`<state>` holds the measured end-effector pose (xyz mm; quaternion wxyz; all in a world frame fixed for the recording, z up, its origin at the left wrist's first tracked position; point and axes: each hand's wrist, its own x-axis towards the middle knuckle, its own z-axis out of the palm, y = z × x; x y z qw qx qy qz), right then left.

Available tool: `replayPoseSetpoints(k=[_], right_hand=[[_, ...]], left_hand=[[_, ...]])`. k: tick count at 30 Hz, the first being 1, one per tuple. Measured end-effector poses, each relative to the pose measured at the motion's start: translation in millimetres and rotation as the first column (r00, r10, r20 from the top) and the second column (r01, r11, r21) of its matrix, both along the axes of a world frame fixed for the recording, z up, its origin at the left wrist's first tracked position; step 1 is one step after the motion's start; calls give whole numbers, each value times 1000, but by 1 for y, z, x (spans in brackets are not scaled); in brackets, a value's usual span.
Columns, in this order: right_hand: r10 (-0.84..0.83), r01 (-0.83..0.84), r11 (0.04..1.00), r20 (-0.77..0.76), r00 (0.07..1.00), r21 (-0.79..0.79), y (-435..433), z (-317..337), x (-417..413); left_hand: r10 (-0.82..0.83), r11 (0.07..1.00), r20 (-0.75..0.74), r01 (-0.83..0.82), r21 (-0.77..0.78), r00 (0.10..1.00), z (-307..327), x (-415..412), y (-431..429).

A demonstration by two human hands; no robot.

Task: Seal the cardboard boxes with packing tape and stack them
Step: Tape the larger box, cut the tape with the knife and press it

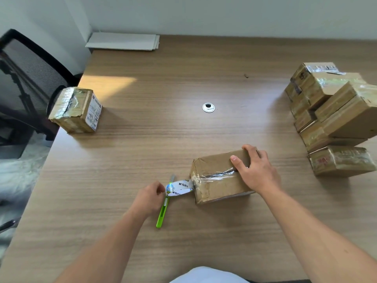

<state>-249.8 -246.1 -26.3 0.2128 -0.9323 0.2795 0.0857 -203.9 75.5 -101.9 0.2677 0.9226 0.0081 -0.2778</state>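
Head view: box (pixel 214 163) lies lengthwise left to right.

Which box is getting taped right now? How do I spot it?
Look at the near middle of the wooden desk. The cardboard box lies there, gripped by the right hand, with the tape roll in the left hand at its left end. Unlike the pile of boxes on the right and the lone box far left, it alone is held.
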Motion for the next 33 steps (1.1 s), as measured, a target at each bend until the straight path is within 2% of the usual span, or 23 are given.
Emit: replayPoseSetpoints(k=[4, 9, 11, 15, 19, 23, 26, 29, 33], right_hand=[[-10, 10, 1000, 0, 1000, 3, -1, 0, 0], [-15, 15, 1000, -1, 1000, -1, 0, 1, 0], [-14, 14, 1000, 0, 1000, 9, 1, 2, 0], [-15, 15, 1000, -1, 1000, 5, 1, 2, 0], [-7, 7, 1000, -6, 1000, -1, 3, 2, 0], [-7, 7, 1000, -7, 1000, 0, 3, 3, 0], [-10, 10, 1000, -7, 1000, 4, 4, 3, 0], [-6, 6, 1000, -9, 1000, 1, 4, 3, 0], [-2, 2, 1000, -19, 1000, -4, 4, 4, 0]], left_hand=[[31, 999, -2, -31, -36, 1000, -6, -1, -5], [-125, 992, -19, 125, 10, 992, -12, 5, -4], [-179, 981, 10, 178, 76, 984, -14, 8, -1], [-283, 931, -39, 284, 230, 958, -2, 29, 10], [-366, 919, 56, 351, 181, 929, 30, 53, 17], [-632, 774, 122, 612, 166, 766, 61, 62, 14], [-778, 624, 123, 737, 259, 616, 80, 61, 6], [-896, 433, 118, 780, 452, 429, 91, 61, -6], [-929, 354, 110, 762, 543, 353, 94, 62, -21]])
